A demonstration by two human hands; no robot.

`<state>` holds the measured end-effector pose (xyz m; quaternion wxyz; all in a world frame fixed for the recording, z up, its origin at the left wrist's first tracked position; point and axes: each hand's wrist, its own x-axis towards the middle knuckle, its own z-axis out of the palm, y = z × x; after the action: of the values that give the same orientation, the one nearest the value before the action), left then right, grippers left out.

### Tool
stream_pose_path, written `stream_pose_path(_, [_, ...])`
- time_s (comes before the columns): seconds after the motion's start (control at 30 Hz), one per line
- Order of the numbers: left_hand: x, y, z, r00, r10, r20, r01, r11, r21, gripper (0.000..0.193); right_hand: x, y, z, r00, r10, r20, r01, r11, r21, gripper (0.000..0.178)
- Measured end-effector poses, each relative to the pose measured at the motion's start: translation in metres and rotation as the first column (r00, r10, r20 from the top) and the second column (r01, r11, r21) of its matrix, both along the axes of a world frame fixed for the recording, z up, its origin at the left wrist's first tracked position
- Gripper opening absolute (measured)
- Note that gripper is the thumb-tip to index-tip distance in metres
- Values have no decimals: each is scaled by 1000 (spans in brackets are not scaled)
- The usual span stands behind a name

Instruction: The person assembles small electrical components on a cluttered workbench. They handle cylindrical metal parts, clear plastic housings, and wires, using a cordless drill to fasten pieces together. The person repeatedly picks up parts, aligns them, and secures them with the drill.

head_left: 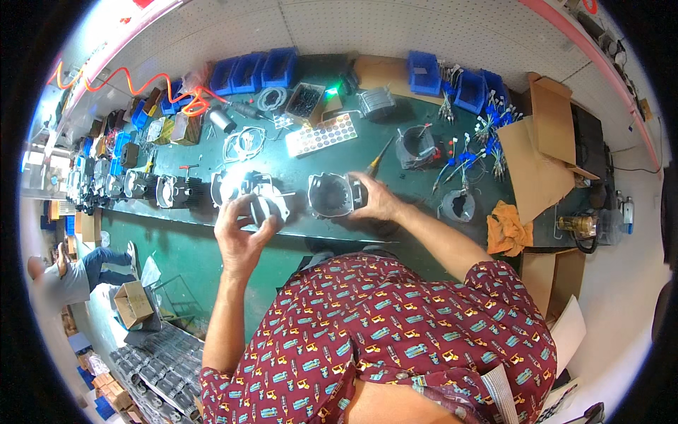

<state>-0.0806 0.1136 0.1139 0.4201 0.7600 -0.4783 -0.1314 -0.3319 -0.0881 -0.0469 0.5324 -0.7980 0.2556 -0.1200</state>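
Left hand (240, 237) fingers grip a grey casting (263, 207) at frame centre-left; right hand (378, 200) closed on a housing (332, 196) on the desk (282, 233). Advise steadying the housing, keeping the casting level.

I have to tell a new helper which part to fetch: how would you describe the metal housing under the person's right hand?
Start at the green workbench and find its front edge, right ahead of the person. The grey metal housing stands there, its round hollow facing up, with the right hand gripping its right side. Unlike the part in the left hand, it rests on the bench.
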Motion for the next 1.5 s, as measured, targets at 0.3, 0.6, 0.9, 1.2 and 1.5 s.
stream_pose_path(0.3, [-49, -40, -44, 997, -69, -43, 68, 997, -28, 51, -13, -4, -30, 992, -107, 74, 88, 970, 226, 117])
stream_pose_path(0.6, [-63, -59, -54, 978, -117, 174, 102, 991, 90, 48, 75, -71, 106, 949, 254, 187, -246, 967, -65, 45])
stream_pose_path(0.9, [-68, -68, -59, 961, -185, 205, 148, 971, 187, 51, 98, -87, 88, 885, 465, 37, -456, 879, -141, 36])
stream_pose_path(1.2, [-67, -71, -62, 952, -223, 210, 176, 960, 219, 44, 100, -89, 82, 815, 576, 55, -561, 810, -170, 34])
stream_pose_path(1.5, [-66, -74, -78, 939, -286, 192, 215, 922, 321, 46, 95, -92, 62, 830, 557, 31, -550, 827, -119, 33])
